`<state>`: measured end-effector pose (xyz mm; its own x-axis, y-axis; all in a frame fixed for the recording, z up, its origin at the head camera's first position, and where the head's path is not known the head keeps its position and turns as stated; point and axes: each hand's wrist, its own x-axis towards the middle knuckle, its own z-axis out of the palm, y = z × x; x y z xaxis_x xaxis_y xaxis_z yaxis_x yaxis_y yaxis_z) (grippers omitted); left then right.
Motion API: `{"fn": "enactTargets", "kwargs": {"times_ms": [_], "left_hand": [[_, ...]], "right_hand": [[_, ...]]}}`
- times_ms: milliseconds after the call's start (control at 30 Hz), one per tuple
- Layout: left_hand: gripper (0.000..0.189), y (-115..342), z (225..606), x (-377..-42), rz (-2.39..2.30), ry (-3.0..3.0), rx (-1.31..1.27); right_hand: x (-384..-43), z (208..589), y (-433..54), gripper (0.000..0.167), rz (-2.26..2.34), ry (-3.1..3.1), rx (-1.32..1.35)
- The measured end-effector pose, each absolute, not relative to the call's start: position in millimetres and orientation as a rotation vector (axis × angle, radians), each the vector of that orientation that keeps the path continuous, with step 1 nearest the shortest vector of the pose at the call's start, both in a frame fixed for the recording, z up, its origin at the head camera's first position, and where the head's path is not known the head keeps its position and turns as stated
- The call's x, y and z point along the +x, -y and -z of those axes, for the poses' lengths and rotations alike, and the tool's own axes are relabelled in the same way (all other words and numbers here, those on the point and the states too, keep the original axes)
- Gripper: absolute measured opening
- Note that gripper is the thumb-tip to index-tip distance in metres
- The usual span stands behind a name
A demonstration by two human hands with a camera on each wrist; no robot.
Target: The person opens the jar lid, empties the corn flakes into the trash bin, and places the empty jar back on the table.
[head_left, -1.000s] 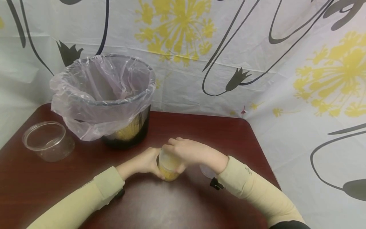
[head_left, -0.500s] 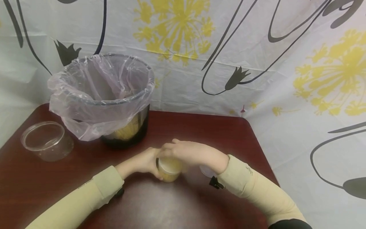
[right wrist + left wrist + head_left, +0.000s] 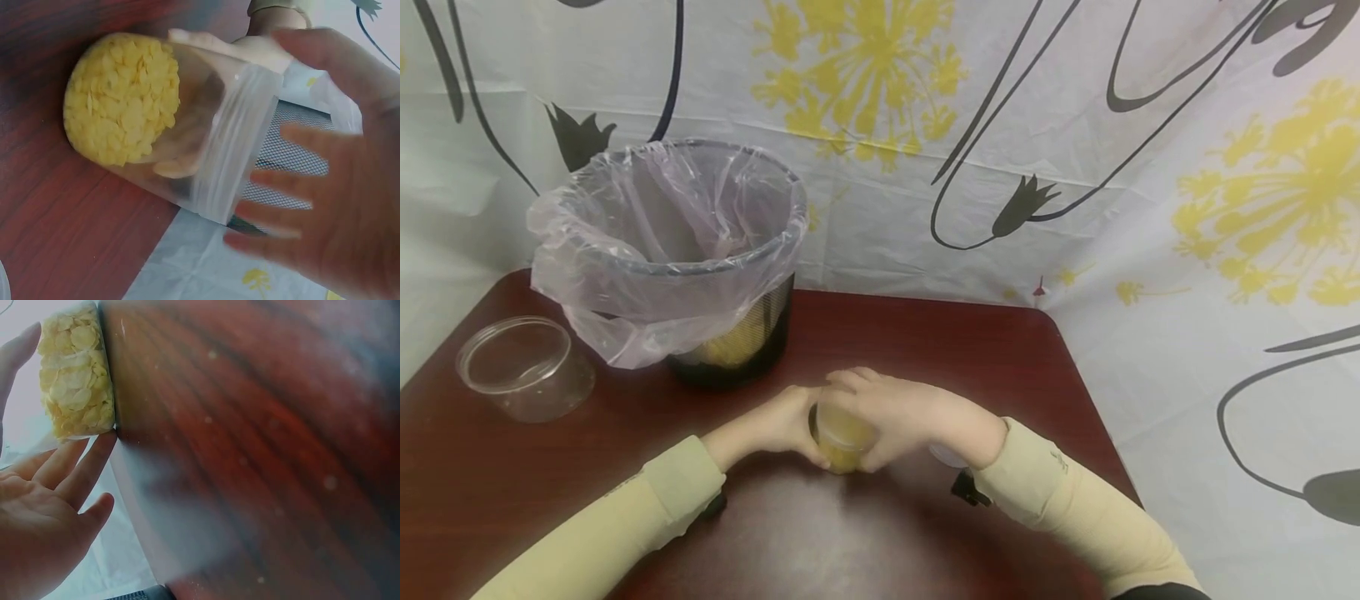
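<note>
A clear plastic jar [image 3: 844,427] partly filled with yellow flakes [image 3: 119,100] stands on the table in front of me. My left hand [image 3: 781,427] grips its left side; the left wrist view shows the thumb and fingers around the jar [image 3: 78,394]. My right hand [image 3: 898,417] is over the jar's top. In the right wrist view that hand's fingers [image 3: 281,215] are blurred, fairly straight and spread at the translucent ribbed top [image 3: 234,150]. Whether they touch it I cannot tell, nor whether the ribs belong to a lid or the neck.
A mesh bin [image 3: 760,329] lined with a pinkish plastic bag [image 3: 655,308] stands at the back left. Left of it is a clear round tub [image 3: 546,392]. Something clear and rounded [image 3: 947,455] lies partly hidden beneath my right wrist. A patterned cloth [image 3: 880,233] hangs behind the table.
My right hand shifts and turns about the jar's top, its thumb now showing at the jar's right side. The left hand and jar stay in nearly the same place.
</note>
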<state>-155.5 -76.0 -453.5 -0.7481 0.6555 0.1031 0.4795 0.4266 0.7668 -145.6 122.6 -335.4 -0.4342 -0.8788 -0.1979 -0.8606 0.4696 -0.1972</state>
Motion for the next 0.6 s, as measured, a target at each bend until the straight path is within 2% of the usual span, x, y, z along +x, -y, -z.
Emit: {"fn": "enactTargets", "kwargs": {"times_ms": [200,600], "left_hand": [[0.076,76,454,-157,-1.212,-2.497,0.984],[0.079,75,453,-159,-1.212,-2.552,0.955]], "right_hand": [[-142,341,-119,0.091,0.060,-2.713,-1.351],[-143,351,-116,0.075,-0.095,-2.935,-1.334]]}}
